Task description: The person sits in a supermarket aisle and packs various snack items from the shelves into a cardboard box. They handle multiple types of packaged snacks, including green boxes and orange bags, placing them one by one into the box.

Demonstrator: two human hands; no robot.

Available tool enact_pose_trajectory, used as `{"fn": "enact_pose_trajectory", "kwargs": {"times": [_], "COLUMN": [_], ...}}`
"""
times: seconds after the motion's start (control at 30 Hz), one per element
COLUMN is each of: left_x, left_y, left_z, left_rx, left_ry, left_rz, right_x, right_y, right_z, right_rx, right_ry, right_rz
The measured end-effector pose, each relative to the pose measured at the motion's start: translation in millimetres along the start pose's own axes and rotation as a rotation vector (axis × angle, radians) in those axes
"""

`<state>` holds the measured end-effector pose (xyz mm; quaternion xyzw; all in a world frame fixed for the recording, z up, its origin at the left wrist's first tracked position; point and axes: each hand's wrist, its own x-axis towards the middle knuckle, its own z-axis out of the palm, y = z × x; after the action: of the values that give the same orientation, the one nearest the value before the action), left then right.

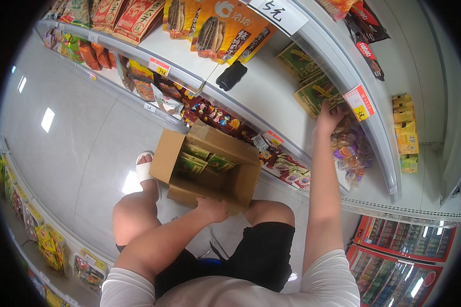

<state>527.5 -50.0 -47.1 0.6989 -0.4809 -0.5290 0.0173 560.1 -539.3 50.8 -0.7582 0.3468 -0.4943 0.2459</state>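
Note:
My left hand (213,210) grips the near edge of an open cardboard box (160,157) resting between my knees. Several green packets (192,163) lie inside the box, toward its left end. Reaching onto the metal shelf (269,94) at the right, my right hand (329,117) touches the lower edge of a green and tan packet (315,94); whether the fingers close on it cannot be told. Another similar packet (297,61) lies just behind that one. Small clear-wrapped snacks with purple labels (345,151) sit beside my right wrist.
A black object (231,76) and orange sunflower seed bags (219,30) are on the same shelf. The upper shelf's edge (340,69) curves over my right hand. Snack bags fill the lower shelf (215,98) behind the box. Red-framed glass-door coolers (397,268) stand at lower right.

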Motion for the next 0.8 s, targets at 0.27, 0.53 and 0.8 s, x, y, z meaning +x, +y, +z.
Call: {"fn": "enact_pose_trajectory", "kwargs": {"times": [0.27,0.53,0.8], "left_x": [6.3,4.5,-5.0], "left_y": [-9.3,-4.9,-8.6], "left_z": [6.4,-0.9,3.4], "left_rx": [-0.036,-0.051,-0.055], "left_ry": [-0.035,-0.041,0.010], "left_rz": [-0.054,-0.021,0.000], "right_x": [8.7,-2.8,-126.0], "right_y": [-6.5,-4.8,-118.6], "right_z": [26.7,-4.9,-67.2], "right_rx": [0.232,0.634,0.874], "right_ry": [-0.180,-0.264,-0.304], "right_rz": [0.789,0.733,0.970]}}
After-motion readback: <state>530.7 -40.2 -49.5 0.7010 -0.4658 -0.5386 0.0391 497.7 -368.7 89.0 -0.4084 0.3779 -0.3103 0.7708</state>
